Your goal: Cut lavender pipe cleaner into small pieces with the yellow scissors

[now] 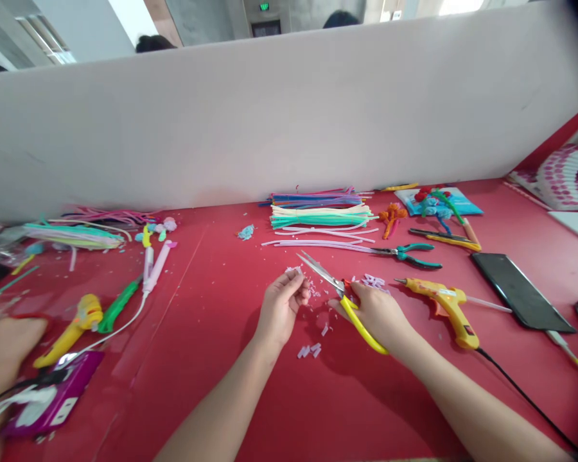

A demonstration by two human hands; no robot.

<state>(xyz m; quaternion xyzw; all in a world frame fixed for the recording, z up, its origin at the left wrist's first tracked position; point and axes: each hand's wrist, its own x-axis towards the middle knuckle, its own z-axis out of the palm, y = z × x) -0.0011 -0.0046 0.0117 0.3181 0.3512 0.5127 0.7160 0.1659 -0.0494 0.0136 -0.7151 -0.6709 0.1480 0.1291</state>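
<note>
My right hand (378, 311) is wrapped round the yellow handles of a pair of scissors (361, 324). The scissors' blades are parted and point up and to the left, toward my left hand (282, 301). That left hand has its thumb and fingers pinched together; what it holds, if anything, is too small to make out. Tiny lavender clippings (313, 289) lie scattered between both hands. A few short lavender pieces (309, 351) rest nearer to me, and a small pile of cut lavender pieces (374, 281) lies just beyond my right hand.
Bundled pipe cleaners (322, 217) and teal-handled pliers (409, 255) lie ahead. To the right are a yellow glue gun (443, 301) with its cord and a phone (517, 289). Another person's arm (4, 353), a yellow tool (74, 327) and a purple device (58, 398) are left. A white partition (270, 128) stands behind.
</note>
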